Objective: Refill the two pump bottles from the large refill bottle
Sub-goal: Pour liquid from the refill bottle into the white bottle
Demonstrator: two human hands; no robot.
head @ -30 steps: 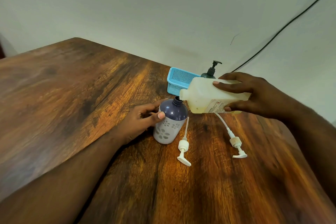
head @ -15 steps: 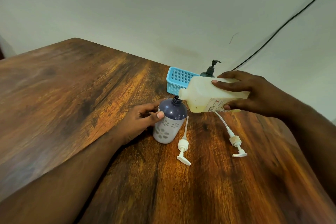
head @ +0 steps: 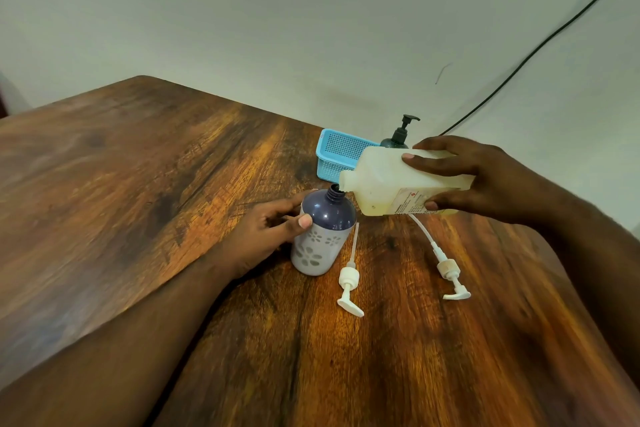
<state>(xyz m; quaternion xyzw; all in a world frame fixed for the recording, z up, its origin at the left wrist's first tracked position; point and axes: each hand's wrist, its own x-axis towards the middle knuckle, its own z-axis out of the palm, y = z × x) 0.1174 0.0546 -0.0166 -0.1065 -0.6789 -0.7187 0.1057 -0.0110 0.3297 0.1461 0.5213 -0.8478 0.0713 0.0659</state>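
Note:
A purple pump bottle (head: 322, 236) with white flowers stands upright on the wooden table (head: 138, 201), its neck uncapped. My left hand (head: 270, 232) grips its side. My right hand (head: 485, 180) holds the large translucent refill bottle (head: 384, 180) tipped on its side, with its spout right at the purple bottle's neck. Yellowish liquid lies in its lower part. Two white pump heads with dip tubes lie on the table: one (head: 348, 284) just right of the purple bottle, another (head: 448, 270) below the refill bottle. A dark pump bottle (head: 398, 137) stands behind, mostly hidden.
A small blue mesh basket (head: 341, 154) sits at the table's far edge against the wall, behind the refill bottle. A black cable (head: 540, 45) runs up the wall at the right.
The refill bottle stays tipped at the purple bottle's neck. Both hands hold their places; the view has barely shifted.

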